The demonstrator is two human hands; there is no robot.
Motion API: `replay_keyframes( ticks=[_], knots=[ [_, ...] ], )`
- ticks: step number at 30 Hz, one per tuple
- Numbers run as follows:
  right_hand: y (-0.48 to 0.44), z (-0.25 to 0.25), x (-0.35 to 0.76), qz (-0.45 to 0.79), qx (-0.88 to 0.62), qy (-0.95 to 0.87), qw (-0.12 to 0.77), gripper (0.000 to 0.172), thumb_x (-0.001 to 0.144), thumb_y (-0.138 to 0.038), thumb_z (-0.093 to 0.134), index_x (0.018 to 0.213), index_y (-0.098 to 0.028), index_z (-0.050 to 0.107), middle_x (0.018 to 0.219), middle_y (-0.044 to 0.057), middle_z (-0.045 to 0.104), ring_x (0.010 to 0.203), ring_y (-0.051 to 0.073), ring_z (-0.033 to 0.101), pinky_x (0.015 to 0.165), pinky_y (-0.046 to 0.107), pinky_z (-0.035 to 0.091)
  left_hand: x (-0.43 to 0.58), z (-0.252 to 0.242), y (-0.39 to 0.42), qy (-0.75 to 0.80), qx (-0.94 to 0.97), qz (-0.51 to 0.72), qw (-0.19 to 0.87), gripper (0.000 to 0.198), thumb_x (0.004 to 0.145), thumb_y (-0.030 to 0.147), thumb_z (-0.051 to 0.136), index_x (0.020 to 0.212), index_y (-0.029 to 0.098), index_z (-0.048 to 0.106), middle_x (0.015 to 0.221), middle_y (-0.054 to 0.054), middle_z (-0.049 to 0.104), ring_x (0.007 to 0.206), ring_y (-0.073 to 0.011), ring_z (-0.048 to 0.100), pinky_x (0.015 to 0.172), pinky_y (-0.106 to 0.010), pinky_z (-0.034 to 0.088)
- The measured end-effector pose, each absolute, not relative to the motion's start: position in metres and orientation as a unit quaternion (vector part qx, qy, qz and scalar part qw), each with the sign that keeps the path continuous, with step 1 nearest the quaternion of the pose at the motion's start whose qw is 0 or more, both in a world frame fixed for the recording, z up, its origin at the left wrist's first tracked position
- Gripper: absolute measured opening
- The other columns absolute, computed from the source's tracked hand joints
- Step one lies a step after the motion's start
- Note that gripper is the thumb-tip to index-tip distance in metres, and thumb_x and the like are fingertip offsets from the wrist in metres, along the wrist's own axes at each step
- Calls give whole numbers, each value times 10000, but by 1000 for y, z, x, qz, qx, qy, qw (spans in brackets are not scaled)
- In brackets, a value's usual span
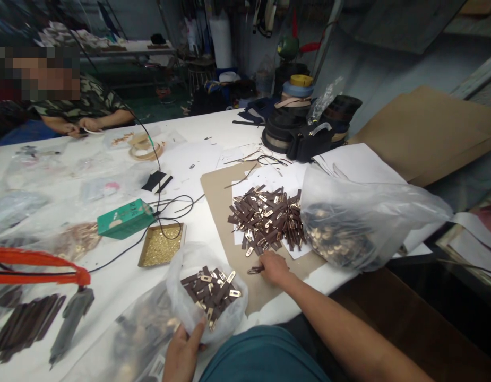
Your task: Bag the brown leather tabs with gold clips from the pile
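Note:
My left hand (182, 350) is closed on the near edge of a clear plastic bag (175, 286), thumb against its outside. Inside the bag's open mouth lie many short brown straps (213, 289) with gold-coloured metal ends. To the right, my right hand (274, 268) has its fingers pinched on a small brown strap (255, 270), low over the cardboard sheet (219, 199). Just beyond that hand is a loose pile of the same brown straps (265, 215) on white paper. My right fingertips are partly hidden by the hand.
A second filled plastic bag (349, 228) stands right of the pile. Left are a tray of tiny gold pieces (162, 245), a green box (125, 218) with cables and a grey hand tool (72, 323). Tape rolls (296, 95) stand behind. Another person (88, 103) works at the far left.

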State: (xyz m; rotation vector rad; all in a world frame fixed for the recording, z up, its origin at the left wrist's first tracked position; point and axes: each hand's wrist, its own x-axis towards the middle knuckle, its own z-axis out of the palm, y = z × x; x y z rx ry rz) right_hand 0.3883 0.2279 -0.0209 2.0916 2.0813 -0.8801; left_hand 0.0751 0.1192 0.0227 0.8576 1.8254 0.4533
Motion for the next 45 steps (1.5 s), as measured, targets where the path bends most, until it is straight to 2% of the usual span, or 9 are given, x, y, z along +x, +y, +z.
replay_keyframes(
  ticks=[4, 10, 14, 18, 22, 28, 32, 39, 45],
  knots=[
    [229, -23, 388, -308, 687, 657, 14, 200, 793, -92, 631, 949, -166, 731, 1024, 81, 689, 1002, 231, 631, 867, 277, 409, 74, 27, 116, 761, 358, 190, 506, 745, 734, 759, 613, 1089, 110, 697, 941, -106, 755, 850, -296, 718, 770, -375, 565],
    [224, -6, 340, -540, 675, 448, -227, 235, 807, -176, 735, 1037, -135, 713, 938, 22, 704, 800, 122, 637, 691, 180, 424, 82, 35, 120, 763, 364, 183, 501, 761, 715, 777, 605, 1067, 108, 700, 895, -105, 753, 761, -289, 706, 757, -392, 570],
    [217, 2, 324, -573, 590, 504, -263, 327, 782, -266, 818, 1086, -175, 739, 970, 9, 703, 856, 130, 643, 747, 193, 456, 81, 36, 123, 760, 366, 192, 502, 698, 736, 743, 609, 1062, 131, 689, 903, -94, 753, 814, -293, 725, 758, -375, 583],
    [201, -8, 382, -309, 778, 520, -169, 291, 867, -355, 771, 1119, -226, 708, 1153, 20, 659, 1063, 174, 625, 889, 245, 433, 73, 27, 119, 767, 353, 181, 505, 703, 707, 752, 621, 1041, 137, 687, 913, -93, 755, 821, -295, 721, 778, -381, 577],
    [179, -23, 432, -267, 830, 490, -24, 532, 829, -536, 799, 1207, -207, 622, 1221, 60, 612, 1130, 240, 617, 865, 288, 435, 74, 19, 118, 758, 347, 184, 521, 762, 705, 790, 606, 1074, 127, 671, 929, -99, 752, 832, -304, 715, 781, -388, 565],
    [170, -29, 406, -265, 803, 532, 38, 347, 893, -225, 604, 1238, -199, 584, 1176, 87, 626, 1075, 249, 654, 839, 302, 430, 82, 27, 126, 760, 364, 184, 506, 730, 718, 785, 595, 1017, 126, 690, 838, -93, 742, 741, -288, 692, 741, -385, 557],
    [175, -30, 405, -246, 793, 556, 38, 336, 877, -195, 574, 1210, -172, 614, 1135, 104, 647, 1047, 273, 663, 841, 311, 435, 75, 23, 118, 761, 343, 207, 510, 804, 678, 814, 632, 1060, 110, 690, 900, -106, 751, 793, -294, 701, 730, -379, 571],
    [189, -16, 380, -372, 756, 509, -174, 254, 848, -143, 561, 1065, -167, 690, 952, 38, 680, 900, 189, 643, 767, 254, 435, 71, 12, 116, 752, 353, 206, 518, 837, 711, 841, 592, 1076, 94, 688, 900, -116, 745, 805, -303, 716, 748, -386, 572],
    [211, 16, 310, -530, 551, 587, -265, 448, 796, -181, 694, 1240, -218, 731, 1064, 16, 711, 864, 143, 661, 781, 215, 510, 78, 21, 115, 745, 337, 223, 531, 854, 706, 829, 584, 1154, 105, 650, 996, -114, 745, 901, -310, 705, 783, -396, 574]
  ],
)
